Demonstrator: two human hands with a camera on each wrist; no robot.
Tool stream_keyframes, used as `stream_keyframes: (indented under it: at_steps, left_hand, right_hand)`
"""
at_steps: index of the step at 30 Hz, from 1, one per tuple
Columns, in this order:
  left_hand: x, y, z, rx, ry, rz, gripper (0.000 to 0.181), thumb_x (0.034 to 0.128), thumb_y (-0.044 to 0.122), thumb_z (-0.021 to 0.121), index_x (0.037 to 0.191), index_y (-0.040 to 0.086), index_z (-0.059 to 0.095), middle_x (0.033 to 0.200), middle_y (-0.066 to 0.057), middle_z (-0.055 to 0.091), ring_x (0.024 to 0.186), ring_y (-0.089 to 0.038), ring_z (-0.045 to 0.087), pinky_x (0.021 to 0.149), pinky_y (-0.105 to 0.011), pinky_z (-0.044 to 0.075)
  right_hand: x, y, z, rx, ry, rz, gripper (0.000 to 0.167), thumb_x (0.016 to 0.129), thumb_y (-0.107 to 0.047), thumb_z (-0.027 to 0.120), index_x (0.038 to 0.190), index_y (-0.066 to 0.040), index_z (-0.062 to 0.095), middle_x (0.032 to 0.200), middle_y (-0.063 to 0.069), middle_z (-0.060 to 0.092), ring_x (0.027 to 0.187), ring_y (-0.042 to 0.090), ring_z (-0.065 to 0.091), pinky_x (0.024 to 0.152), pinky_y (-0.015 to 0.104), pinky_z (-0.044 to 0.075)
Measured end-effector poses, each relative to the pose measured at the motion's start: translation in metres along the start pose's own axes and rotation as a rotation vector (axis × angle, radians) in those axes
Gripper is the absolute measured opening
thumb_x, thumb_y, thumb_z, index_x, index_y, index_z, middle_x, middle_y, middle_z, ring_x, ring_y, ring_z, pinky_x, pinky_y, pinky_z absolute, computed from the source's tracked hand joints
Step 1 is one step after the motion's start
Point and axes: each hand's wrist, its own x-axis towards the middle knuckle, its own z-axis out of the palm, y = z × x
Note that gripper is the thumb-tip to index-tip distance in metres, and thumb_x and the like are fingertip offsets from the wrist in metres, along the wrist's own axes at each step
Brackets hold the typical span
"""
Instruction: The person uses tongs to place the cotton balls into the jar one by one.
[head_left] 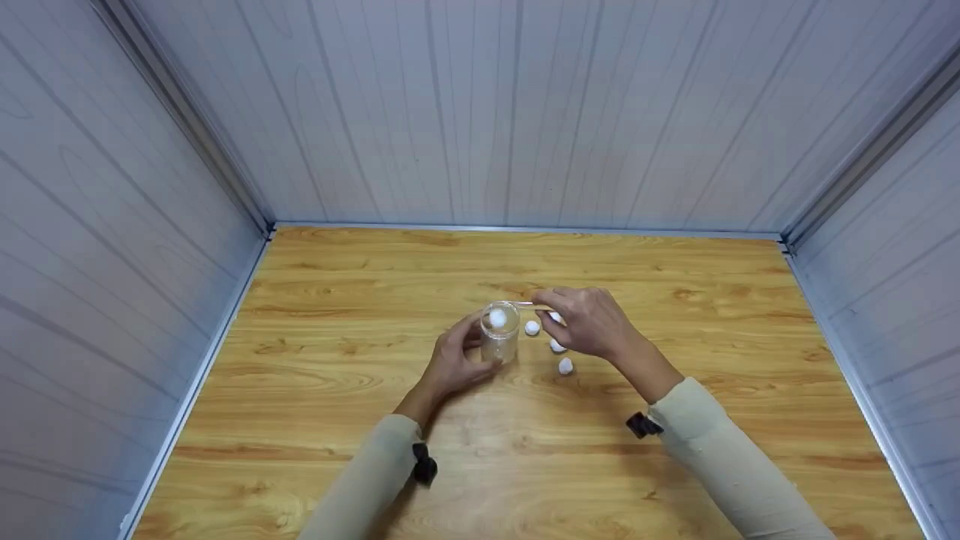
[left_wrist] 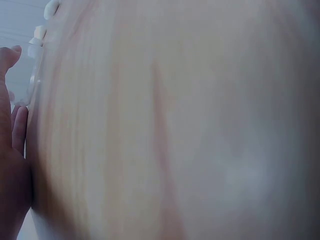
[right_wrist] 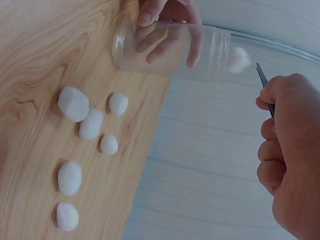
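Observation:
My left hand grips a clear plastic jar around its side; the jar stands upright on the table with its mouth open. My right hand pinches slim metal tweezers, their tips at the jar's rim. A white cotton ball is at the jar's mouth, and a small gap shows between it and the tweezer tips in the right wrist view. The left wrist view catches only part of the left hand and the jar's edge.
Several loose cotton balls lie on the wooden table to the right of the jar, some partly under the right hand in the head view. Pale panel walls enclose the table at the back and both sides.

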Motion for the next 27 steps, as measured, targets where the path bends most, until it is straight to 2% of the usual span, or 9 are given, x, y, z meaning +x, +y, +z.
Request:
stream_keyframes:
  at_steps: [7, 14, 21, 27]
  left_hand:
    - [0.001, 0.000, 0.000, -0.008, 0.007, 0.017, 0.086, 0.0857, 0.009, 0.097, 0.161, 0.001, 0.056, 0.140, -0.026, 0.075, 0.125, -0.042, 0.078, 0.108, -0.047, 0.071]
    - [0.001, -0.007, 0.002, 0.012, 0.030, 0.067, 0.085, 0.0839, 0.012, 0.097, 0.159, 0.001, 0.057, 0.136, -0.027, 0.076, 0.120, -0.040, 0.079, 0.104, -0.042, 0.072]
    - [0.000, -0.002, 0.001, -0.010, 0.012, 0.012, 0.087, 0.0844, 0.011, 0.097, 0.161, 0.002, 0.056, 0.138, -0.026, 0.076, 0.122, -0.041, 0.078, 0.108, -0.044, 0.071]
    - [0.000, -0.001, 0.001, 0.010, 0.014, 0.035, 0.086, 0.0849, 0.009, 0.096, 0.161, 0.002, 0.056, 0.138, -0.026, 0.075, 0.121, -0.042, 0.078, 0.106, -0.046, 0.071]
  right_hand:
    - [-0.001, 0.001, 0.000, -0.012, -0.012, 0.008, 0.014, 0.099, -0.012, 0.080, 0.113, -0.012, 0.078, 0.089, 0.005, 0.084, 0.051, 0.010, 0.047, 0.042, 0.033, 0.045]
    - [-0.003, 0.002, 0.000, -0.016, -0.023, 0.009, 0.015, 0.099, -0.011, 0.080, 0.114, -0.011, 0.078, 0.088, 0.005, 0.084, 0.053, 0.005, 0.039, 0.042, 0.029, 0.041]
    - [-0.007, 0.006, -0.003, -0.015, -0.043, 0.047, 0.019, 0.100, -0.012, 0.081, 0.119, -0.010, 0.080, 0.093, 0.009, 0.086, 0.049, 0.010, 0.045, 0.043, 0.032, 0.044]
    - [-0.011, 0.012, -0.004, -0.013, -0.055, 0.080, 0.019, 0.101, -0.014, 0.081, 0.120, -0.009, 0.080, 0.095, 0.011, 0.086, 0.050, 0.018, 0.058, 0.043, 0.035, 0.048]
